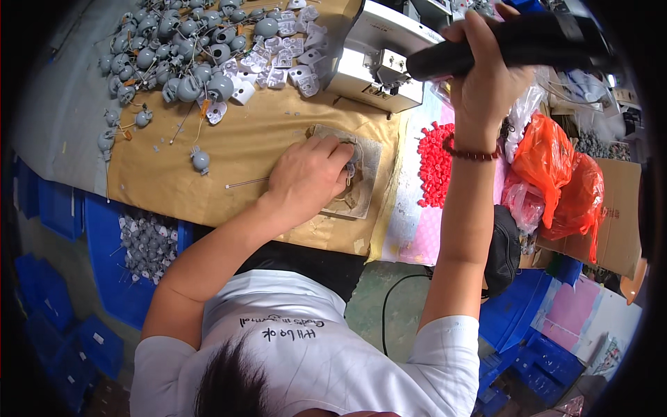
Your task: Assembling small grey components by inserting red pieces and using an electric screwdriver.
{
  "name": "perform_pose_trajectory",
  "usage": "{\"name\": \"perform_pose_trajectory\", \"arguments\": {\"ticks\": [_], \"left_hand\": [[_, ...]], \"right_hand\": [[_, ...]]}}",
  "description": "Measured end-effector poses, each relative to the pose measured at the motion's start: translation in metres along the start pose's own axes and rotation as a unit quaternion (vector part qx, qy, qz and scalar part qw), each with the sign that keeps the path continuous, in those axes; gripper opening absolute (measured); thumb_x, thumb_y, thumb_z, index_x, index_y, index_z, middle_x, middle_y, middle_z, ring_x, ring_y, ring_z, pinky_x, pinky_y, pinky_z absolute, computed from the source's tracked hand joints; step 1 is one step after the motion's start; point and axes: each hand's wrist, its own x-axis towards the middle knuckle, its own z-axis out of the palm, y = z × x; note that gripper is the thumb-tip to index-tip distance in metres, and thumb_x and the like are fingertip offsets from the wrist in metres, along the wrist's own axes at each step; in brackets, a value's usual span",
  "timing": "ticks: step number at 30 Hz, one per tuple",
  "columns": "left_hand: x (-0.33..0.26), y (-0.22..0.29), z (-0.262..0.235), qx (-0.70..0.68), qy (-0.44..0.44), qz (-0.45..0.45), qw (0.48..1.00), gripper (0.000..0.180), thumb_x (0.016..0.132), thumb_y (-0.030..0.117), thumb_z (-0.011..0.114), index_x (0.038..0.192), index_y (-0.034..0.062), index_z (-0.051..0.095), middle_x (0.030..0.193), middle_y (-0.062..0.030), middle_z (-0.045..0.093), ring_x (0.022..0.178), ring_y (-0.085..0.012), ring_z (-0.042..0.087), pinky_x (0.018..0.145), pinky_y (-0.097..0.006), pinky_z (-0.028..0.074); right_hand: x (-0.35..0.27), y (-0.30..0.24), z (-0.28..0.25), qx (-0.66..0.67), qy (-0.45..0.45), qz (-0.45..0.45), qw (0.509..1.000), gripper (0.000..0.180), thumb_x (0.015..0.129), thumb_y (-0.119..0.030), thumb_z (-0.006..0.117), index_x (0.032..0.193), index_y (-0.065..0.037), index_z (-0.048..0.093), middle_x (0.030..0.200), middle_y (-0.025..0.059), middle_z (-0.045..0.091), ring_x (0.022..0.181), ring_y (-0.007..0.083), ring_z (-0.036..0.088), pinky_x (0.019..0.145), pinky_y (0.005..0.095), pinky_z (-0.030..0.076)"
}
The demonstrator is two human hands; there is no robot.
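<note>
With clock directions read from the block (pixel 367 158) at the middle, the surface (pixel 243 135) covered in brown cloth spreads widest, running out toward 9 o'clock. On it at 10 o'clock lies a heap of grey parts (pixel 188 87), with white pieces (pixel 281 58) along its near edge. A blue bin (pixel 111 295) at 8 o'clock, below the surface, holds more grey and white parts. A white machine (pixel 351 78) stands between 12 and 1, and red bags (pixel 545 156) sit at 3 o'clock. Up at 2 o'clock the right hand (pixel 492 83) is wrapped firmly round a black tool (pixel 517 47), raised well apart from the block. The left hand (pixel 314 170) rests over the block, fingers half curled about a grey part (pixel 352 165) there; most of it is hidden, so whether they pinch or merely steady it cannot be told. Nearer at 3 o'clock lie red caps (pixel 435 167). A single grey piece (pixel 200 160) lies at 9 o'clock. A beaded bracelet (pixel 474 155) circles the right wrist.
</note>
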Motion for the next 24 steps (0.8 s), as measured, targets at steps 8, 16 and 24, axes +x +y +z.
{"name": "perform_pose_trajectory", "arguments": {"ticks": [8, 16, 24], "left_hand": [[-0.003, -0.003, 0.002, -0.018, -0.005, -0.024, 1.000, 0.032, 0.080, 0.017, 0.070, 0.110, 0.0092, 0.064, 0.097, -0.0077, 0.061, 0.078, -0.0322, 0.065, 0.066, -0.044, 0.053], [-0.002, 0.000, -0.001, -0.022, -0.012, -0.038, 0.999, 0.020, 0.082, 0.015, 0.063, 0.100, 0.0072, 0.058, 0.091, -0.0102, 0.059, 0.074, -0.0339, 0.065, 0.063, -0.047, 0.052], [-0.004, -0.003, 0.002, -0.018, 0.001, -0.017, 1.000, 0.033, 0.079, 0.016, 0.070, 0.109, 0.0081, 0.060, 0.099, -0.0081, 0.060, 0.074, -0.0319, 0.064, 0.062, -0.044, 0.052]], "right_hand": [[-0.017, 0.018, 0.018, -0.028, -0.009, 0.162, 0.986, 0.042, 0.081, 0.004, 0.068, 0.119, 0.007, 0.052, 0.074, 0.0064, 0.061, 0.060, 0.0147, 0.059, 0.058, 0.0284, 0.049], [-0.075, -0.031, 0.007, -0.070, -0.092, 0.155, 0.981, 0.061, 0.081, 0.001, 0.065, 0.134, 0.013, 0.037, 0.075, 0.0099, 0.059, 0.063, 0.0205, 0.061, 0.064, 0.0359, 0.052], [-0.096, -0.020, 0.000, -0.075, -0.115, 0.113, 0.984, 0.061, 0.082, 0.010, 0.063, 0.138, 0.005, 0.039, 0.079, 0.0095, 0.060, 0.066, 0.0196, 0.062, 0.065, 0.0337, 0.052]]}}
